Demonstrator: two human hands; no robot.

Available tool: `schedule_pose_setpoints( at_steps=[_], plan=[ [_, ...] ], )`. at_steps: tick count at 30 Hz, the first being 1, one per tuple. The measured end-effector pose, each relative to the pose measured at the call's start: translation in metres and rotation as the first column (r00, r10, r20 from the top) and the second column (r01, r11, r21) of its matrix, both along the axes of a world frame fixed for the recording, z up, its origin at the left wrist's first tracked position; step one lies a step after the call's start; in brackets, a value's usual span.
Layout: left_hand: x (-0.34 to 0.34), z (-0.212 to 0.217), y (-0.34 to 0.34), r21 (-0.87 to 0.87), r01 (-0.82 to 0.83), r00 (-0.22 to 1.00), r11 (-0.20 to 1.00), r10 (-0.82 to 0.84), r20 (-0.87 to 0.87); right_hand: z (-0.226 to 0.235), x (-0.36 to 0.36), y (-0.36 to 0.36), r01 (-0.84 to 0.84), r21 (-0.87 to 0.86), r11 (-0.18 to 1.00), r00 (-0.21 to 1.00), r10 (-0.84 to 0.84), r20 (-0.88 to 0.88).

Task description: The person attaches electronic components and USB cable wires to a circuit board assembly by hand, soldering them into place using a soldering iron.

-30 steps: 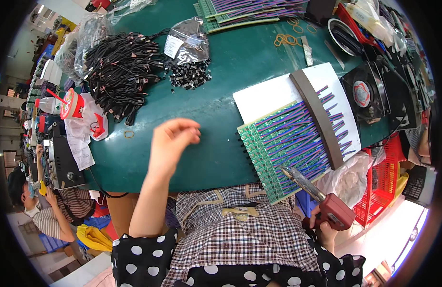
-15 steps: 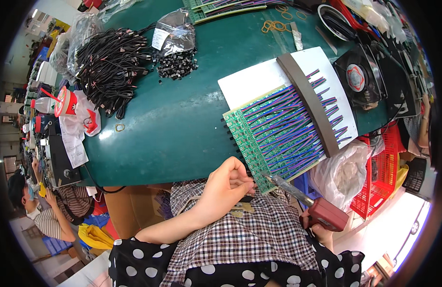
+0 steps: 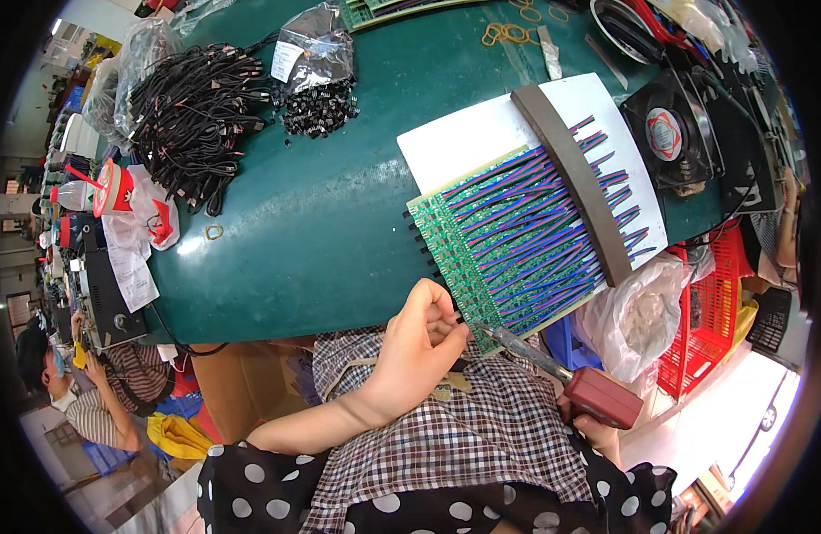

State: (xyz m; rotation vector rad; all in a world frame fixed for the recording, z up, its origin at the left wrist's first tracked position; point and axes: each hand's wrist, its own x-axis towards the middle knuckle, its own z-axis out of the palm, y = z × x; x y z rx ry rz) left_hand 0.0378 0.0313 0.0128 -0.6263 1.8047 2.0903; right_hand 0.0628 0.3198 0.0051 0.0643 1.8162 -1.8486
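A green circuit board panel with rows of blue, red and black wires lies at the table's near right side. My left hand is curled at the panel's near corner, thumb and fingers pinched together. Whatever is between them is hidden or too small to name. In my right hand is a soldering iron with a dark red body, gripped from below. Its metal tip reaches the near corner of the panel, close to my left fingertips; contact cannot be made out. Small black parts line the panel's left edge.
A brown bar crosses the wires over a white board. Black cables, small black parts and a red cup stand left on the green table. A fan and red crate are right.
The view has shifted slightly, moving the table's things a little left and up. My left thumb has risen a little at the panel's corner. The soldering iron stays near the same corner.
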Motion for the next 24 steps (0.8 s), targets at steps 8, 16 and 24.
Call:
schedule_pose_setpoints(
  at_steps=[8,16,24],
  plan=[
    [0.001,-0.001,0.002,-0.044,0.024,1.000,0.999,-0.024,0.004,0.000,0.001,0.000,0.010,-0.022,1.000,1.000,-0.009,0.024],
    [0.002,-0.004,0.003,-0.066,0.054,0.999,0.996,-0.053,0.008,-0.005,-0.003,0.007,-0.047,-0.012,0.999,0.999,0.047,0.010],
    [0.005,-0.007,0.008,-0.062,-0.015,0.998,0.998,0.012,-0.055,-0.013,0.001,0.017,-0.099,-0.024,0.995,0.994,0.098,-0.039]
  ],
)
